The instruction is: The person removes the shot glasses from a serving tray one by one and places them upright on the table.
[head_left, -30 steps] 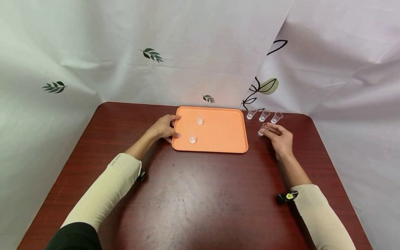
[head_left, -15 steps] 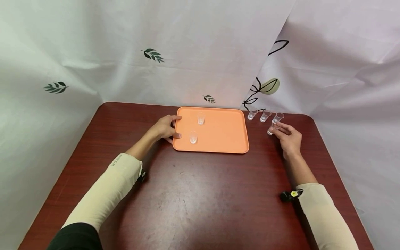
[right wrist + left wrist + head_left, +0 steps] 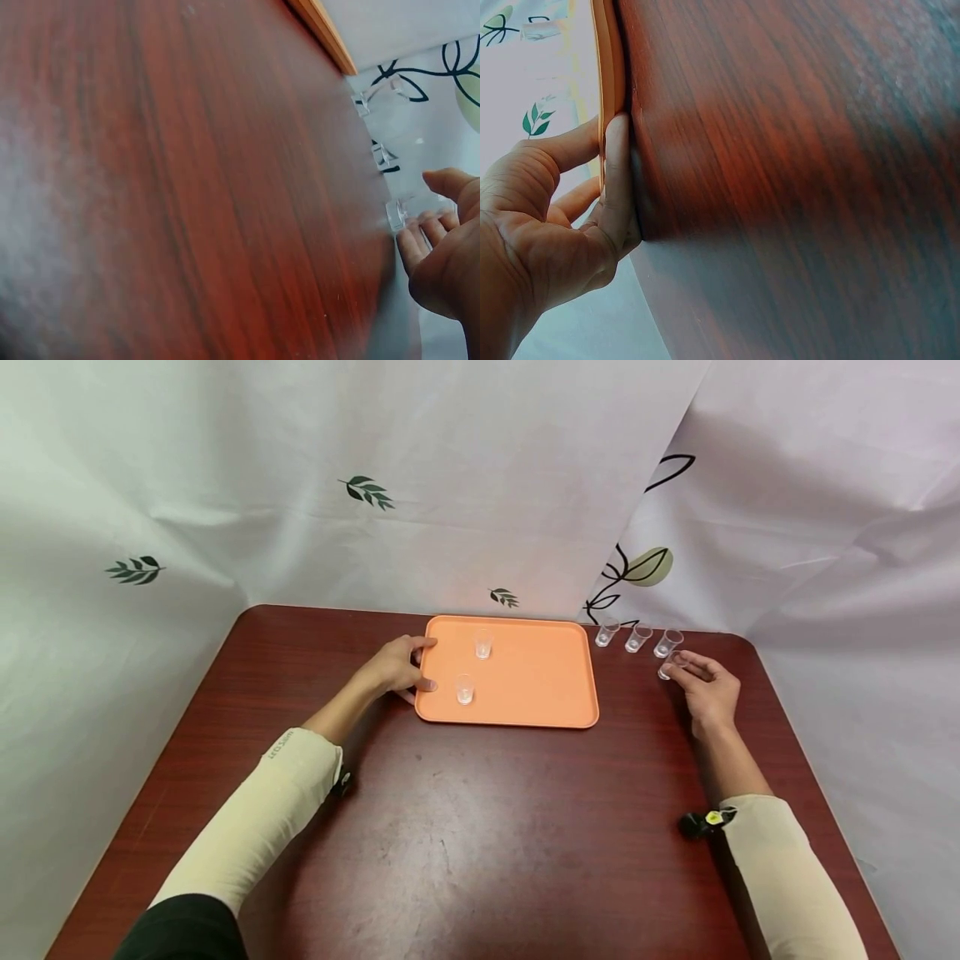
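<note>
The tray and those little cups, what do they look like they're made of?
Tray: probably plastic, matte orange, with an even colour and a rounded moulded rim. Cups: clear, see-through with bright glints, so glass or hard plastic; the pictures cannot settle which. The right hand holds one cup.

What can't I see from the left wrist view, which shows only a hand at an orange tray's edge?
Observer: On the tray stand two small clear cups, a near cup and a far cup.
Operator: And the other hand?
Observer: The right hand pinches a fourth cup, right of the tray.
Operator: Anything beyond it?
Observer: A row of three cups stands on the table, near its far edge.
</note>
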The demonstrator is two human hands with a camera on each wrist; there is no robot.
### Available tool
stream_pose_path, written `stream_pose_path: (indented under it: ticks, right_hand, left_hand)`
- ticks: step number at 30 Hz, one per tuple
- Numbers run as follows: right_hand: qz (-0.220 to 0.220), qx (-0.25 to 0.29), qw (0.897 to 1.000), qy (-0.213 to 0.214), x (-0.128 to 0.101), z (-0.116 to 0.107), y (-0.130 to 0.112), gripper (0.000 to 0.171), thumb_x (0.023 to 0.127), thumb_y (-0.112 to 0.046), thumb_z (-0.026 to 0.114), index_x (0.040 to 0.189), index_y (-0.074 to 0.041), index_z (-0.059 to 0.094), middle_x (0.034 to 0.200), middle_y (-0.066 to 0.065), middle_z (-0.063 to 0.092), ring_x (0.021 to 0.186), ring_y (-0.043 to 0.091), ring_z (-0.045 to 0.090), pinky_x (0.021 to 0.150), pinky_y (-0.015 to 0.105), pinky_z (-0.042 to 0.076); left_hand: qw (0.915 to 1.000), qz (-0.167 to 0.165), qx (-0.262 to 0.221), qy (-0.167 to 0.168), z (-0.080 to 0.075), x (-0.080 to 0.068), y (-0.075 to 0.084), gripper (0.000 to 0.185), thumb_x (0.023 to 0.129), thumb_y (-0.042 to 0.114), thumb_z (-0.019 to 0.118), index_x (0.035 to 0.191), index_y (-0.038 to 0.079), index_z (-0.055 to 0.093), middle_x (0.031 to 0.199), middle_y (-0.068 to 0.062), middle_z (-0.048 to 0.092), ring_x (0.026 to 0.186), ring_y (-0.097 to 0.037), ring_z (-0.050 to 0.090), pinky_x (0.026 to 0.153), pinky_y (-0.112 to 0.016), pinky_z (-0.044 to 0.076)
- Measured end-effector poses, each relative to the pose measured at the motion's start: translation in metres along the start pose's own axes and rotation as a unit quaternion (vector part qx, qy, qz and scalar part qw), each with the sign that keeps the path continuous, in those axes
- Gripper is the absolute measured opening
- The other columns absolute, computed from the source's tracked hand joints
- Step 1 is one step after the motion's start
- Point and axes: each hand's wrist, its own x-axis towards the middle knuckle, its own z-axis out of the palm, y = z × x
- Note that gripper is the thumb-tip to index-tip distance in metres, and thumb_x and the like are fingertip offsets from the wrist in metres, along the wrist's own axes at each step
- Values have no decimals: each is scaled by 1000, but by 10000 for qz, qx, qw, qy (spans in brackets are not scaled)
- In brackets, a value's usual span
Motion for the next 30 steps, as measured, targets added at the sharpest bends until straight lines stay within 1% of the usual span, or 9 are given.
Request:
stream_pose_path:
  ticks: [4, 9, 15, 18, 22, 25, 30]
  right_hand:
    - [25, -11, 10000, 32, 2, -1, 0, 38, 87, 12, 89, 121, -3, 83, 88, -12, 85, 85, -3, 79, 77, 7, 64]
    - [74, -58, 10000, -17, 1, -2, -2, 41, 87, 11, 90, 124, -4, 83, 91, -12, 85, 86, -2, 79, 78, 7, 64]
    - [175, 252, 9995, -8, -3, -6, -3, 51, 84, 14, 91, 131, -1, 81, 96, -8, 86, 91, 2, 81, 80, 11, 67]
    - [271, 247, 9993, 64, -5, -10, -3, 52, 82, 13, 93, 131, -3, 81, 96, -8, 86, 92, 2, 81, 80, 11, 68]
    - [387, 148, 9990, 137, -10, -16, -5, 51, 84, 9, 94, 130, -6, 82, 95, -11, 85, 92, -1, 80, 80, 9, 66]
    - [446, 359, 9983, 131, -13, -19, -6, 48, 85, 13, 92, 127, -5, 82, 95, -8, 86, 91, 0, 82, 81, 12, 68]
    - [510, 840, 9952, 37, -20, -23, -6, 44, 83, 20, 89, 121, -2, 82, 96, 1, 87, 89, 7, 85, 83, 20, 71]
  left_hand:
    - [10000, -14, -42, -39, -1, -2, 2, 95, 93, -6, 88, 175, 12, 42, 140, -20, 41, 78, -24, 69, 62, -36, 73]
    - [9999, -59, -76, -71, -2, -2, 1, 95, 93, -6, 88, 175, 12, 42, 140, -20, 40, 78, -24, 69, 62, -36, 73]
    - [10000, -45, -56, -53, -1, -2, 2, 96, 93, -5, 88, 175, 12, 42, 139, -20, 41, 77, -23, 70, 61, -36, 73]
    - [10000, -29, -28, -51, -1, -3, 2, 95, 93, -5, 88, 175, 12, 43, 139, -20, 41, 76, -24, 70, 61, -36, 73]
    - [10000, -26, 11, -54, -1, -4, 3, 95, 94, -4, 88, 175, 12, 42, 140, -20, 41, 76, -24, 70, 61, -37, 73]
    - [10000, -32, 14, -41, -1, -3, 3, 95, 94, -4, 88, 175, 13, 42, 140, -20, 42, 76, -24, 69, 62, -36, 73]
    - [10000, -59, 30, -29, -1, -3, 3, 95, 94, -4, 88, 175, 13, 43, 139, -20, 42, 78, -24, 69, 61, -36, 73]
